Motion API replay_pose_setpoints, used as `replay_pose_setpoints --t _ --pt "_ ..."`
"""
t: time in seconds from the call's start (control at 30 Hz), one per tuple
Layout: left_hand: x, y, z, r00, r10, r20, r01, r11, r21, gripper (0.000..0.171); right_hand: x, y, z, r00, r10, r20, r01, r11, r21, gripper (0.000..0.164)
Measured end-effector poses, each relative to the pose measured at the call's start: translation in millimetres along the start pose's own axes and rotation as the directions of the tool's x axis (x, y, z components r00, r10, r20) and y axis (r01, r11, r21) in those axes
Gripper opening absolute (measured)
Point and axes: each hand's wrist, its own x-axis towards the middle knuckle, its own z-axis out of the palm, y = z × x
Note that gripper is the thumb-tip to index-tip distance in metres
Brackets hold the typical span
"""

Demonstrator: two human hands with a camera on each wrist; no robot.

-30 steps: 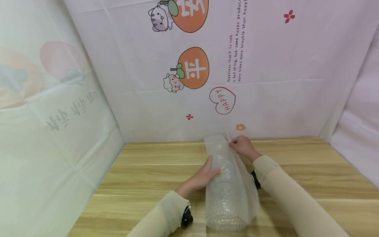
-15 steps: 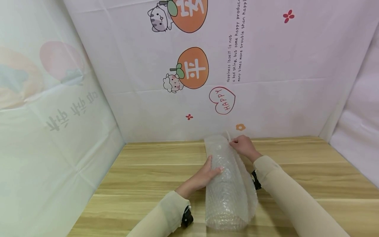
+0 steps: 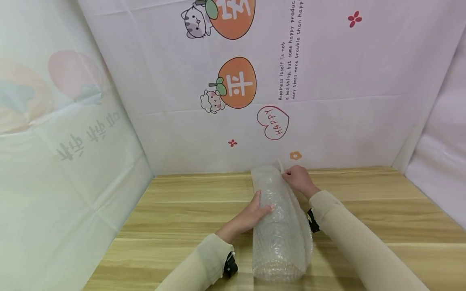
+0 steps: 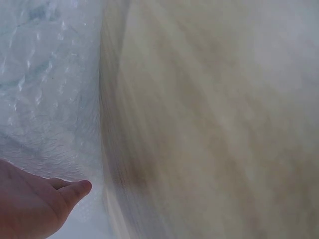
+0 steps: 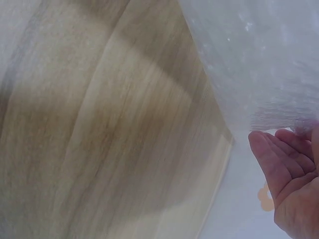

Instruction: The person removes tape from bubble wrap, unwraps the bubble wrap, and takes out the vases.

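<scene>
A roll of clear bubble wrap (image 3: 276,238) lies lengthwise on the wooden table (image 3: 189,202), its near end towards me. My left hand (image 3: 247,216) rests against the roll's left side, thumb laid over the top; the left wrist view shows this hand (image 4: 37,201) with its fingers extended along the plastic. At the far end, my right hand (image 3: 300,178) pinches the edge of the loose outer sheet between thumb and fingers. In the right wrist view the gathered sheet (image 5: 279,117) runs into the fingertips of that hand (image 5: 291,174).
A white printed cloth (image 3: 327,129) hangs upright right behind the far table edge, close to the roll's far end. Another white sheet (image 3: 73,194) hangs along the left, and a third (image 3: 440,161) along the right.
The loose flap on the roll's right side has drawn in closer to the roll. Both hands keep nearly the same places.
</scene>
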Motion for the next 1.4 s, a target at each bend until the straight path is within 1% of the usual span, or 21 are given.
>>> replay_pose_setpoints --t 0.2,0.37,0.5,0.73,0.83,1.0,1.07,1.17,1.27,1.4 --pt "-1.0 4.1 -0.1 1.000 -0.007 0.000 0.007 1.000 -0.004 0.093 -1 -1 0 1.000 0.003 -0.021 -0.003 1.000 0.008 0.043" --pt "-0.2 4.1 0.2 1.000 -0.006 0.000 0.006 1.000 -0.007 0.093 -1 0 0 1.000 0.022 -0.022 -0.022 1.000 0.017 0.042" --pt "0.1 4.0 1.0 1.000 -0.013 -0.001 0.013 1.000 -0.005 0.093 -1 1 1 0.999 0.024 -0.023 -0.023 1.000 0.004 0.043" --pt "-1.0 6.0 1.8 1.000 -0.006 -0.006 0.006 1.000 0.008 0.093 -4 3 -1 0.994 -0.072 -0.085 0.071 0.997 -0.009 0.044" --pt "-1.7 5.5 2.0 1.000 -0.003 -0.009 0.004 1.000 0.012 0.093 -6 7 -2 0.994 -0.058 -0.089 0.058 0.998 -0.001 0.044" --pt "-3.2 4.6 2.0 1.000 -0.010 -0.009 0.010 1.000 0.010 0.093 -9 12 -5 0.998 0.002 -0.060 0.002 0.998 0.070 0.043" --pt "-3.2 5.5 1.8 1.000 -0.008 -0.011 0.008 1.000 0.011 0.093 -9 12 -6 0.998 0.014 -0.058 -0.009 0.997 0.077 0.042" --pt "-1.9 6.2 1.4 1.000 0.002 -0.013 -0.002 1.000 0.021 0.093 -7 12 -8 0.998 0.021 -0.058 -0.017 0.997 0.072 0.042" --pt "-0.2 4.4 0.8 1.000 0.002 -0.015 -0.001 1.000 0.028 0.092 -7 12 -8 0.998 0.010 -0.056 -0.006 0.998 0.067 0.042" --pt "0.8 1.3 0.0 1.000 0.000 -0.021 0.001 1.000 0.021 0.092 -8 16 -7 0.999 -0.005 -0.050 0.010 0.996 0.089 0.042"
